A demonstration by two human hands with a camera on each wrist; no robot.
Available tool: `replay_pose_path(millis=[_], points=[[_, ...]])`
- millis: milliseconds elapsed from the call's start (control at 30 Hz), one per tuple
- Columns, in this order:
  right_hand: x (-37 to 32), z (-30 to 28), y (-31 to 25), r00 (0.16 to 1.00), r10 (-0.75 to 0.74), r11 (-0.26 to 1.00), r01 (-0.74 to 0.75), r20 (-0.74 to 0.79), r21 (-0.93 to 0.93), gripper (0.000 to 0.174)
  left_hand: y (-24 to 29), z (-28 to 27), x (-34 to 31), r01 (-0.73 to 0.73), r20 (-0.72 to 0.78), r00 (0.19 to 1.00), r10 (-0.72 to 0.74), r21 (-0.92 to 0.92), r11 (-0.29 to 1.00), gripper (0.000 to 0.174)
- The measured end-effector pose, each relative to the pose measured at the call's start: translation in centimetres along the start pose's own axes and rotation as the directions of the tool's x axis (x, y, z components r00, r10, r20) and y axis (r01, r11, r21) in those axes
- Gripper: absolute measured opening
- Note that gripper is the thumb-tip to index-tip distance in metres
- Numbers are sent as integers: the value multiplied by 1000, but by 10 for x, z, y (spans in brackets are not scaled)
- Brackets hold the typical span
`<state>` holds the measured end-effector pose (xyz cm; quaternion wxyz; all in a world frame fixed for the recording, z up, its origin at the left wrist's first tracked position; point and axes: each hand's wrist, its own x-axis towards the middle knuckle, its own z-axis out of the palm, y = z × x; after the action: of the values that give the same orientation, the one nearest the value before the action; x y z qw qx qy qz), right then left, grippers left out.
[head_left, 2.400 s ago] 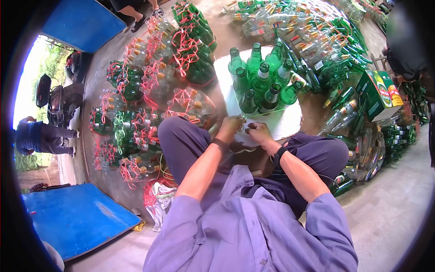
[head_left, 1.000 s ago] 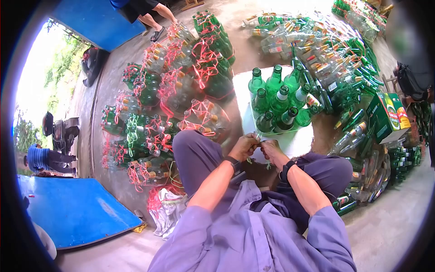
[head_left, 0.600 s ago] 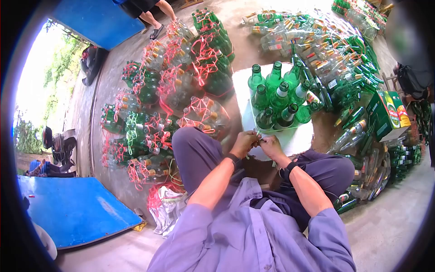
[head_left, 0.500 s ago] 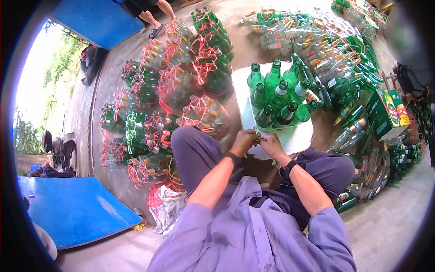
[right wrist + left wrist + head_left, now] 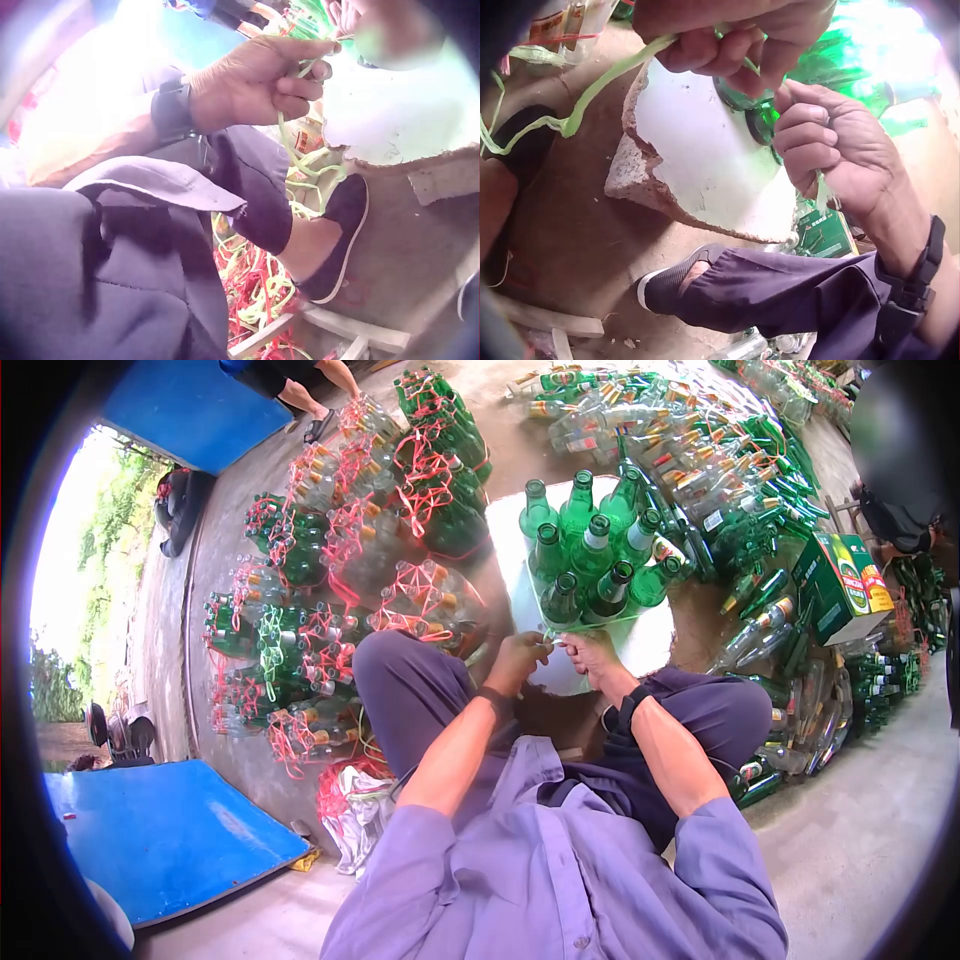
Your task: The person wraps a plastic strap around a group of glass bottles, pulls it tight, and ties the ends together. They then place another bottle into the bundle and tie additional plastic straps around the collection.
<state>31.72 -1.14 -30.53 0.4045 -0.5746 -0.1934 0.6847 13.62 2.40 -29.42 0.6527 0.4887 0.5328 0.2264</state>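
Green glass bottles point(image 5: 546, 555) stand upright in a tight cluster on a white slab with a broken edge point(image 5: 705, 165). A pale green strand runs low round their near side. Close in front of them, my left hand point(image 5: 515, 662) pinches pale green plastic twine point(image 5: 604, 82), whose long tail hangs down past my fingers in the right wrist view. My right hand point(image 5: 592, 656) meets it fingertip to fingertip, fingers curled round the same twine; a frayed end point(image 5: 823, 193) pokes out below its palm. The fingers hide the point where the strands meet.
Bundles of bottles tied with red twine point(image 5: 425, 505) stand at left. Loose bottles point(image 5: 690, 455) lie heaped behind and to the right, beside a green carton point(image 5: 828, 585). A blue panel point(image 5: 180, 840) lies left. Loose red and green twine point(image 5: 259, 285) lies near a shoe point(image 5: 345, 210).
Both hands have come nearer the bottles, the twine drawn between them, after working close together farther back. A person at far left has dropped out of view. The head view has shifted.
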Motion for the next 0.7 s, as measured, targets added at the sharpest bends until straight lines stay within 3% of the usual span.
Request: replay_pose_path(millis=[33,67,133,267,333,467,533,700], points=[[1,-2,-1,997,66,990,-71,43,124,19,0,0,-2,2,1,1000,-2,-1,1000,18],[1,-3,0,997,68,990,-72,42,123,19,0,-2,-3,38,-2,999,-39,-75,996,17],[3,-2,1,989,137,964,-121,-54,236,19,5,-2,-6,74,-3,997,-75,-147,986,17],[5,-5,10,990,134,965,-120,-41,234,20,4,-1,-6,123,22,992,-121,-234,964,14],[-2,2,4,968,245,943,-224,-58,245,19,4,-1,-6,139,33,990,-135,-267,954,14],[2,4,13,984,180,930,-169,-2,326,20,6,1,-6,187,50,982,-180,-304,934,12],[5,4,16,996,76,952,-84,37,295,14,5,1,-5,189,47,982,-184,-324,927,11],[12,-1,22,995,91,961,-100,47,258,11,1,4,0,216,58,975,-213,-435,874,6]])
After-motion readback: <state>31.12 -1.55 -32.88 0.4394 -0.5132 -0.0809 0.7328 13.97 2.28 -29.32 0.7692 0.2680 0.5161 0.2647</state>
